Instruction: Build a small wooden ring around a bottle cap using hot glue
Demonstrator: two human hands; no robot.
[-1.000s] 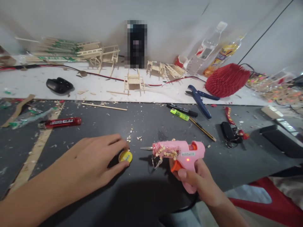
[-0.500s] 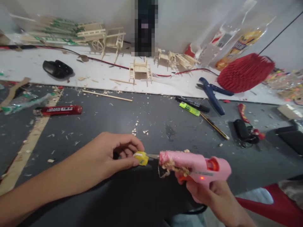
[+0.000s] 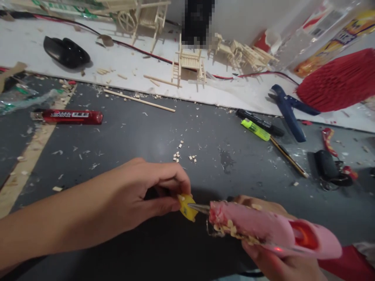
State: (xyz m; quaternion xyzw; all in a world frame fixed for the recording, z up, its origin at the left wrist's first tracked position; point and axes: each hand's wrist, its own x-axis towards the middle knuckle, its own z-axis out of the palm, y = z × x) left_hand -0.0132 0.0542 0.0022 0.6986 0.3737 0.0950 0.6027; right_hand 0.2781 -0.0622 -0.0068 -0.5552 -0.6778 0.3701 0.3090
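Between its thumb and fingers, my left hand [image 3: 149,187] pinches a small yellow piece [image 3: 189,208] with a dark mark on it. My right hand [image 3: 284,265] is wrapped round a pink hot glue gun [image 3: 252,222], whose small red light glows. The gun's metal nozzle [image 3: 199,208] points left and meets the face of the yellow piece, or lies just over it. Dried glue and pale flakes cling to the gun's front underside. Its trigger is hidden by the gun's body.
Miniature stick furniture [image 3: 190,58] stands on a white board behind the grey table [image 3: 140,136]. A red cutter knife [image 3: 73,116] lies left. Blue cutters [image 3: 290,113], a green highlighter [image 3: 254,129], a pencil [image 3: 288,158] and keys [image 3: 328,166] lie right. Wood bits [image 3: 177,156] are scattered mid-table.
The view has tilted down and closer. The glue gun has turned, its back end lower right, and its nozzle now overlaps the yellow piece, which has tilted in my left fingers.
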